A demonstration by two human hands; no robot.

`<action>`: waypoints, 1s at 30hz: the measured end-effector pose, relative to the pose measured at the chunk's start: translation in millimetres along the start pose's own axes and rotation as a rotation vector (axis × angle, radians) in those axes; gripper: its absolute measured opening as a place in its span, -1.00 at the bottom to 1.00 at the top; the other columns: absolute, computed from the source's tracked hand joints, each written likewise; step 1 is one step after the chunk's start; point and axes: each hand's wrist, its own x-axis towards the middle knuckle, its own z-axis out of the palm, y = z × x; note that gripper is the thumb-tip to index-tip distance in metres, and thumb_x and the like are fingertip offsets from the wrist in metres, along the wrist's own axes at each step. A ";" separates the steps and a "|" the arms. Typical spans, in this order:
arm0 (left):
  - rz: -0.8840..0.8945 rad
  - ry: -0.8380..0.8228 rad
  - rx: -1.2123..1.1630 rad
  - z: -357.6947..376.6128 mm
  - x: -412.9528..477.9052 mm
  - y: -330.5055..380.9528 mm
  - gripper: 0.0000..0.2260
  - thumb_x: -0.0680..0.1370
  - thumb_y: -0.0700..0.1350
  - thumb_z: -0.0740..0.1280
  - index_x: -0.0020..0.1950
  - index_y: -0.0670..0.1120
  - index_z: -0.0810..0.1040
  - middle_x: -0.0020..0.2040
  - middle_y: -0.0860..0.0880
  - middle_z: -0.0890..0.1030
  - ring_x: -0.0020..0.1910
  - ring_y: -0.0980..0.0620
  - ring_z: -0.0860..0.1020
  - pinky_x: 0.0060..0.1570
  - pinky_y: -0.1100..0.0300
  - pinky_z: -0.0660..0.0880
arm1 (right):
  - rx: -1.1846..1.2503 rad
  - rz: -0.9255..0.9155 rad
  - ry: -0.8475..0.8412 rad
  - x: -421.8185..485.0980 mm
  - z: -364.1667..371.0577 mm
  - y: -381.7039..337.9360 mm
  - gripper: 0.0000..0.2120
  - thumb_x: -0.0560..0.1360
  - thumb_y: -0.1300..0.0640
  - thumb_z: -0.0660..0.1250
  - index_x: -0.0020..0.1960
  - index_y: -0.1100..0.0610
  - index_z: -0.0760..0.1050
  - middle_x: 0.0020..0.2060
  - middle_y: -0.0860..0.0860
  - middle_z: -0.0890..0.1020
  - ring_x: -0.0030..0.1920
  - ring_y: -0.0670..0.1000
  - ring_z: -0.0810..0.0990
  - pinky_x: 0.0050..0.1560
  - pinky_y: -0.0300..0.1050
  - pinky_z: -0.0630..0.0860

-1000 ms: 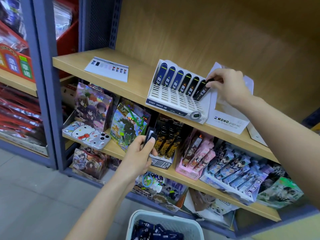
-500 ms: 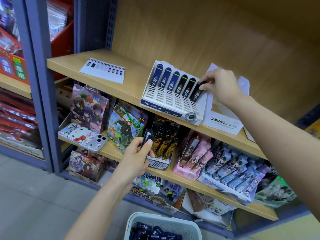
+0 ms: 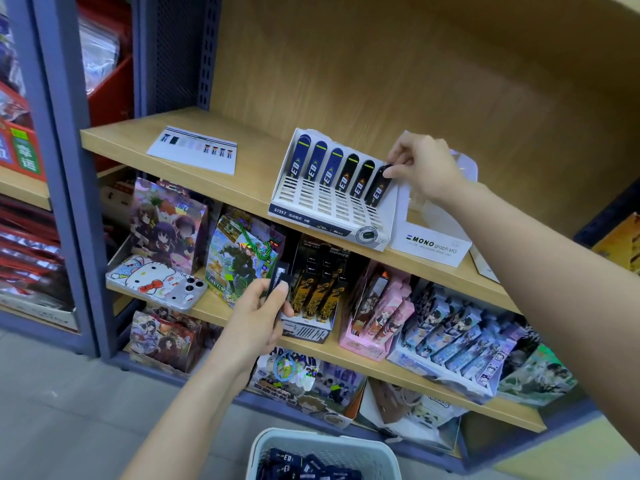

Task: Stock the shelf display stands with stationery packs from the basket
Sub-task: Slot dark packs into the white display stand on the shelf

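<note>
Both pinching packs (image 3: 379,187), left grip (image 3: 258,308), right grip (image 3: 424,168)

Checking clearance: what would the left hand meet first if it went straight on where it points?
Likely the black-and-gold display box on the middle shelf, just beyond the left hand and the dark packs it grips, though depth is unclear.

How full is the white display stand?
Partly full: the display stand holds six packs in its back row; the front slots are bare.

A printed sheet (image 3: 194,149) lies flat; below, a cartoon phone case (image 3: 156,280) sits before what seems a gift bag (image 3: 166,223).
</note>
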 end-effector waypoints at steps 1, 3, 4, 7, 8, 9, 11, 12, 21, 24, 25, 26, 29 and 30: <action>-0.002 0.000 0.002 0.0 0.2 -0.4 -0.80 0.64 -0.10 0.16 -0.14 -0.17 0.35 -0.26 -0.13 0.43 -0.64 0.15 0.17 -0.64 0.37 0.05 | -0.038 -0.011 -0.003 -0.4 2.3 1.5 -0.87 0.42 0.27 0.44 -0.13 0.13 0.50 -0.24 0.03 0.57 -0.14 0.04 0.55 -0.10 -0.14 0.45; -0.010 -0.003 -0.014 1.1 -0.1 -0.9 -0.81 0.64 -0.10 0.16 -0.12 -0.17 0.35 -0.26 -0.10 0.46 -0.64 0.15 0.17 -0.64 0.38 0.07 | -0.095 -0.025 0.003 -1.7 8.3 3.5 -0.91 0.43 0.28 0.42 -0.11 0.17 0.52 -0.22 0.05 0.60 -0.11 0.09 0.59 -0.09 -0.06 0.49; -0.013 -0.003 -0.025 1.7 -0.3 -0.5 -0.81 0.64 -0.10 0.16 -0.11 -0.17 0.35 -0.25 -0.08 0.47 -0.64 0.16 0.18 -0.65 0.38 0.07 | -0.107 -0.026 0.013 -2.0 11.1 4.2 -0.92 0.45 0.27 0.41 -0.09 0.18 0.53 -0.19 0.07 0.62 -0.10 0.11 0.59 -0.07 -0.02 0.51; -0.026 -0.005 -0.044 2.6 -0.5 1.5 -0.82 0.64 -0.11 0.16 -0.11 -0.16 0.35 -0.26 -0.06 0.49 -0.65 0.15 0.18 -0.65 0.39 0.08 | -0.131 -0.031 0.055 -3.1 15.8 5.9 -0.91 0.47 0.25 0.39 -0.04 0.21 0.55 -0.14 0.11 0.64 -0.09 0.13 0.59 -0.07 -0.01 0.51; -0.036 -0.009 -0.056 2.8 -0.6 2.6 -0.83 0.65 -0.11 0.15 -0.10 -0.16 0.35 -0.27 -0.06 0.49 -0.64 0.15 0.19 -0.64 0.38 0.08 | -0.145 -0.044 0.073 -4.0 16.1 6.6 -0.90 0.47 0.24 0.39 -0.02 0.21 0.56 -0.13 0.12 0.62 -0.07 0.13 0.57 -0.07 -0.02 0.48; -0.048 -0.019 -0.074 3.0 -1.0 3.8 -0.82 0.66 -0.12 0.12 -0.10 -0.16 0.36 -0.30 -0.07 0.48 -0.64 0.14 0.19 -0.64 0.37 0.09 | -0.168 -0.058 0.093 -5.4 16.3 7.4 -0.89 0.48 0.23 0.39 0.00 0.21 0.57 -0.09 0.12 0.60 -0.03 0.14 0.54 -0.05 -0.03 0.44; -0.056 -0.044 -0.126 3.3 -1.9 5.5 -0.74 0.67 -0.12 0.04 -0.12 -0.19 0.39 -0.39 -0.10 0.41 -0.64 0.14 0.19 -0.64 0.35 0.11 | -0.207 -0.088 0.143 -12.1 17.6 6.2 -0.83 0.51 0.21 0.35 0.09 0.22 0.55 0.01 0.13 0.55 0.09 0.13 0.46 0.06 -0.06 0.35; -0.053 -0.051 -0.148 3.3 -2.2 5.7 -0.71 0.67 -0.13 0.00 -0.14 -0.20 0.40 -0.43 -0.10 0.38 -0.64 0.13 0.19 -0.65 0.34 0.12 | -0.197 -0.105 0.180 -17.7 19.2 3.3 -0.80 0.53 0.21 0.32 0.13 0.22 0.53 0.05 0.12 0.53 0.12 0.11 0.44 0.10 -0.09 0.32; 0.106 -0.078 -0.101 7.8 -5.8 5.8 -0.79 0.66 -0.10 0.10 0.13 -0.23 0.38 -0.39 0.07 0.57 -0.53 0.15 0.27 -0.55 0.34 0.21 | 0.350 -0.071 -0.119 -108.6 54.1 -65.4 -0.93 0.59 0.08 0.22 -0.03 0.03 0.48 -0.20 -0.17 0.52 -0.22 -0.31 0.48 -0.21 -0.46 0.37; 0.139 -0.086 -0.106 8.3 -5.5 5.4 -0.82 0.65 -0.09 0.13 0.17 -0.14 0.41 -0.20 0.00 0.64 -0.49 0.14 0.29 -0.55 0.34 0.22 | 0.499 0.026 -0.328 -123.6 67.8 -75.1 -0.94 0.55 0.05 0.29 -0.05 0.01 0.52 -0.20 -0.09 0.62 -0.26 -0.19 0.58 -0.25 -0.43 0.46; 0.143 -0.088 -0.105 8.1 -5.3 4.9 -0.81 0.65 -0.09 0.12 0.17 -0.15 0.42 -0.18 -0.02 0.63 -0.48 0.13 0.30 -0.54 0.33 0.21 | 0.557 0.053 -0.357 -125.7 69.8 -76.8 -0.97 0.53 0.08 0.33 -0.09 0.01 0.53 -0.25 -0.07 0.62 -0.30 -0.18 0.59 -0.25 -0.41 0.48; 0.138 -0.084 -0.114 7.9 -5.1 4.4 -0.80 0.66 -0.09 0.11 0.17 -0.16 0.42 -0.19 -0.03 0.62 -0.48 0.13 0.29 -0.54 0.32 0.20 | 0.619 0.076 -0.367 -126.7 71.1 -77.7 -0.95 0.52 0.13 0.35 -0.12 0.03 0.52 -0.29 -0.04 0.62 -0.32 -0.17 0.59 -0.25 -0.38 0.51; 0.069 -0.065 -0.187 4.0 -3.8 4.8 -0.77 0.65 -0.02 0.10 0.08 -0.16 0.42 -0.28 -0.05 0.54 -0.50 0.12 0.26 -0.53 0.30 0.14 | 0.793 0.093 -0.303 -128.8 67.8 -76.8 -0.94 0.52 0.23 0.34 -0.10 0.10 0.50 -0.26 0.02 0.60 -0.29 -0.12 0.62 -0.19 -0.28 0.57; 0.046 -0.061 -0.217 2.5 -3.3 5.6 -0.79 0.64 0.00 0.12 0.04 -0.14 0.41 -0.31 -0.04 0.50 -0.51 0.12 0.25 -0.54 0.29 0.12 | 0.832 0.072 -0.277 -130.3 65.5 -75.8 -0.94 0.52 0.25 0.32 -0.09 0.12 0.49 -0.24 0.04 0.60 -0.27 -0.09 0.63 -0.15 -0.25 0.58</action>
